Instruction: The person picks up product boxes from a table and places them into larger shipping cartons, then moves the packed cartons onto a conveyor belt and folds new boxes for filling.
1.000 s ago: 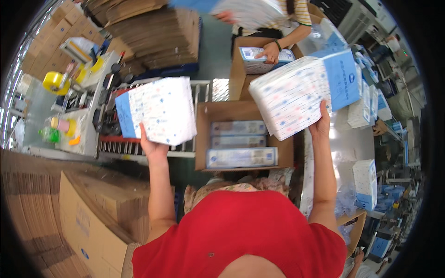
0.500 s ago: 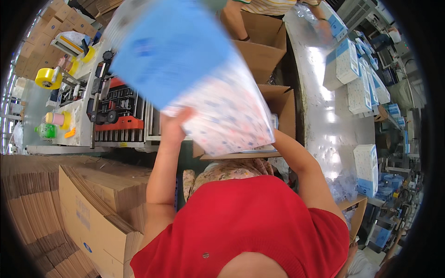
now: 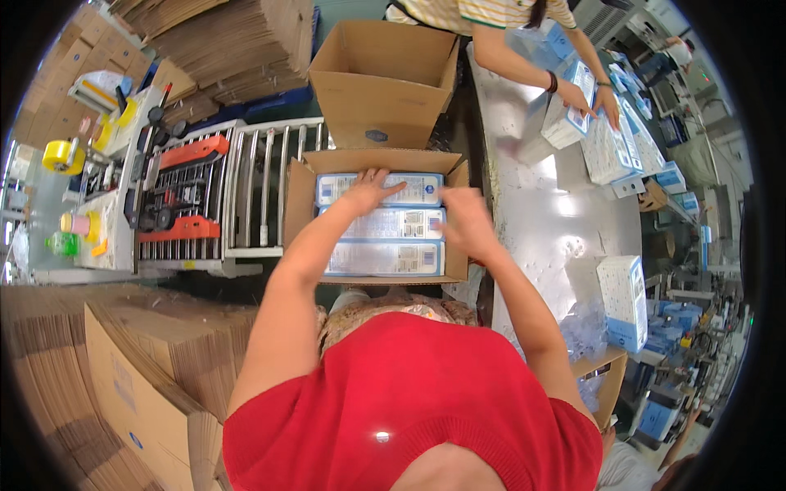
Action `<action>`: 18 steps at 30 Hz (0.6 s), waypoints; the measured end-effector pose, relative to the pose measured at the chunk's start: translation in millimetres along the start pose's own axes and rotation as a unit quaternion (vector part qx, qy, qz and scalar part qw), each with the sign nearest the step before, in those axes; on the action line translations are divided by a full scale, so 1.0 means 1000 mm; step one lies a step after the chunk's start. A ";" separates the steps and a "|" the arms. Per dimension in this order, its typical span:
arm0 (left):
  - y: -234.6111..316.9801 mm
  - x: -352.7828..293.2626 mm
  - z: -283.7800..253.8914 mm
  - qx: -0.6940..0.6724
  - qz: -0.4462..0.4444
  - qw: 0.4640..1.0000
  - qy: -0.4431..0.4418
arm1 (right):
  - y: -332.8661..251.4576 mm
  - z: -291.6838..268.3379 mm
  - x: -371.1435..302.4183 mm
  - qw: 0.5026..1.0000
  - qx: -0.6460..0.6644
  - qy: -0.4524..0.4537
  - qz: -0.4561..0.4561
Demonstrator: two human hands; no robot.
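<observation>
An open cardboard carton stands in front of me with three white-and-blue boxes in a row inside, narrow printed sides up. My left hand lies on the far box, fingers spread, nothing held. At the carton's right edge is my right hand, blurred by motion, its fingertips near the right ends of the far and middle boxes. Whether its fingers grip anything is not clear. The near box is untouched.
A second open carton sits beyond. On the right, a metal table holds several boxes, where a co-worker's hands work. At left are a roller conveyor with a red-and-black machine and stacked flat cartons.
The blue-and-white box I held raised is no longer in the air; my hands are now down at the carton. The co-worker's hands have moved onto the boxes on the table.
</observation>
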State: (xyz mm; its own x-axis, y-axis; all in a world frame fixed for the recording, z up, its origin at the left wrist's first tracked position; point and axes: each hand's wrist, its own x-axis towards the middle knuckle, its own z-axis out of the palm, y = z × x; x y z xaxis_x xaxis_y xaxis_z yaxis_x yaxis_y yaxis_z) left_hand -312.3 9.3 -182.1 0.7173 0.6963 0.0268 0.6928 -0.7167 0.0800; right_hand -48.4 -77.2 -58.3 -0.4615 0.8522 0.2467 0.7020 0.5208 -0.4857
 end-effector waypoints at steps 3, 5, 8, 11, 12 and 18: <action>0.003 -0.032 -0.067 -0.073 -0.091 0.986 0.121 | 0.044 -0.017 -0.039 0.965 -0.001 0.162 0.205; -0.018 -0.077 -0.103 -0.068 -0.263 0.941 0.204 | 0.055 -0.023 -0.046 0.929 0.071 0.035 0.360; -0.045 -0.181 -0.091 -0.184 -0.434 0.881 0.037 | 0.035 0.008 -0.022 0.958 0.163 -0.011 0.236; 0.007 -0.168 -0.084 -0.344 -0.180 0.913 -0.127 | 0.011 0.059 0.010 0.980 0.043 -0.131 0.141; 0.029 -0.159 -0.068 -0.344 -0.082 0.925 -0.140 | 0.019 0.086 0.017 0.978 0.020 -0.165 0.122; -0.011 -0.103 -0.033 -0.353 -0.159 0.881 -0.274 | 0.009 0.090 0.082 0.924 -0.054 -0.354 0.134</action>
State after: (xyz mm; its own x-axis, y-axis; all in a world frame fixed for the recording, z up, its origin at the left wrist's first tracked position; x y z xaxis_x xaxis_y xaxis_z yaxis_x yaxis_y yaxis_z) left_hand -396.6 -53.6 -152.5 0.5581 0.5961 -0.5772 0.7845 -0.1524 0.6011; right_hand -128.6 -7.4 -118.0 -0.4753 0.7244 -0.4992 0.8751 0.3303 -0.3538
